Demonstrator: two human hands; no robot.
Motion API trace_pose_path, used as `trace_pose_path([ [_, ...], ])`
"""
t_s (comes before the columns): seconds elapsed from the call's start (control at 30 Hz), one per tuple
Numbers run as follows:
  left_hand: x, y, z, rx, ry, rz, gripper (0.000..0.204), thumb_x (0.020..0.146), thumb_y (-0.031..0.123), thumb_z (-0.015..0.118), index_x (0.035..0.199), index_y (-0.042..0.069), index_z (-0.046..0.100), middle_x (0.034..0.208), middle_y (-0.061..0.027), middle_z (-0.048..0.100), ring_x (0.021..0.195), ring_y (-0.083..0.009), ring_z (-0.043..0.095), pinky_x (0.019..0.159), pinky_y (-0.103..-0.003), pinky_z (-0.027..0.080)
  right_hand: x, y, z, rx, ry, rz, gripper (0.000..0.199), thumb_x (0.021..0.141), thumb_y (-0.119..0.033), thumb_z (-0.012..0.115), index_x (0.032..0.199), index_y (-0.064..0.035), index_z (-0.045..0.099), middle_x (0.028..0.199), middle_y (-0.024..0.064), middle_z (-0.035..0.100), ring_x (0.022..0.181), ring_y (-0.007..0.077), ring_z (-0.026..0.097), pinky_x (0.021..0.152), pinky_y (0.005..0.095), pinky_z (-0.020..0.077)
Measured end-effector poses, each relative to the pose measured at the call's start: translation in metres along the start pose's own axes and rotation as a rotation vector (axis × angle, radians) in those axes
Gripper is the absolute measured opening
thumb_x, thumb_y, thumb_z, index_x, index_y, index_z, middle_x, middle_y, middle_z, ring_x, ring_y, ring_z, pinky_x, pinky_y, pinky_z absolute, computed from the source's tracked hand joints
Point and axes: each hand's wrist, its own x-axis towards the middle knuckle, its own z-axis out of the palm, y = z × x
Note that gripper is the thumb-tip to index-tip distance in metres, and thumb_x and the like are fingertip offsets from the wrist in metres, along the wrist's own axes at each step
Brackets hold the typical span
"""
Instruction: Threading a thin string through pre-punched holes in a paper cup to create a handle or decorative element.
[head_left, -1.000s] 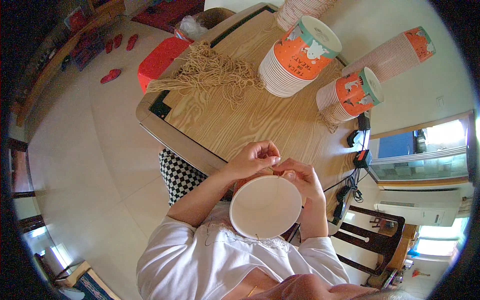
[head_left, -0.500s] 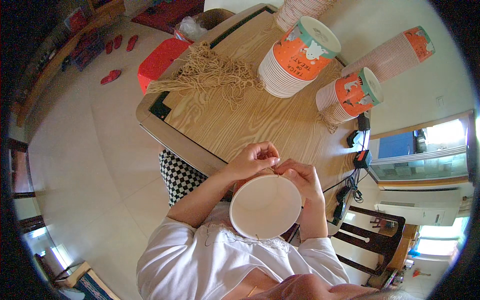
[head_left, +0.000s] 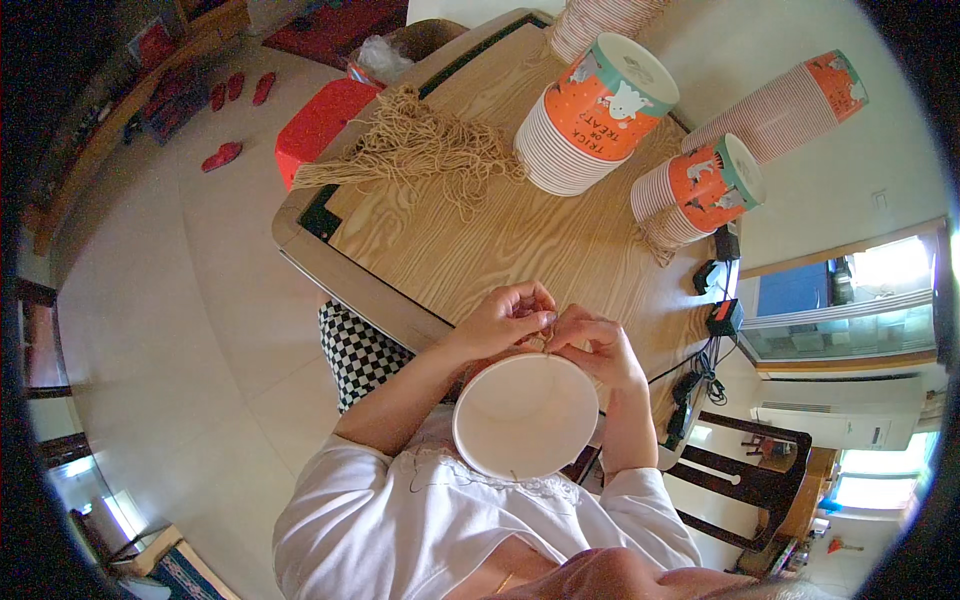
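A white paper bucket [head_left: 525, 415] rests against my chest, its open mouth facing up at the camera. My left hand [head_left: 503, 318] and my right hand [head_left: 593, 345] meet at its far rim. Both pinch a thin tan string [head_left: 546, 337] there, fingertips close together. The string's path through the rim is too small to make out. A loose heap of the same tan string [head_left: 425, 150] lies on the wooden table [head_left: 480, 235] farther away.
Three leaning stacks of orange-and-white paper buckets [head_left: 590, 115], [head_left: 700, 190], [head_left: 785, 95] crowd the table's far side. Black chargers and cables [head_left: 715, 300] lie at its right edge. A red stool [head_left: 320, 115], a checkered cushion [head_left: 358, 350] and a dark chair [head_left: 750, 480] stand around.
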Motion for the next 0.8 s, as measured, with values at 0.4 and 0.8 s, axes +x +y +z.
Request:
trace_pose_path([
  [0.4, -0.001, 0.002, -0.005, 0.014, -0.023, -0.108, 0.019, 0.084, 0.019, 0.061, 0.094, 0.005, 0.054, 0.078, 0.0003, 0.056, 0.064, -0.005, 0.051, 0.055, -0.019, 0.042, 0.003, 0.011, 0.002, -0.126, 0.215, -0.179, 0.012, 0.069, 0.003, 0.068, 0.078, -0.0048, 0.064, 0.08, 0.0057, 0.057, 0.076, 0.019, 0.056, 0.066, 0.0282, 0.0439],
  [0.8, -0.006, 0.006, -0.014, 0.183, -0.149, -0.049, 0.023, 0.084, 0.025, 0.061, 0.09, 0.003, 0.063, 0.075, 0.0009, 0.06, 0.068, -0.0051, 0.054, 0.059, -0.021, 0.044, 0.002, 0.009, 0.004, -0.178, 0.238, -0.216, 0.014, 0.069, 0.007, 0.066, 0.077, -0.003, 0.062, 0.078, 0.0065, 0.057, 0.074, 0.0182, 0.055, 0.064, 0.0266, 0.0435],
])
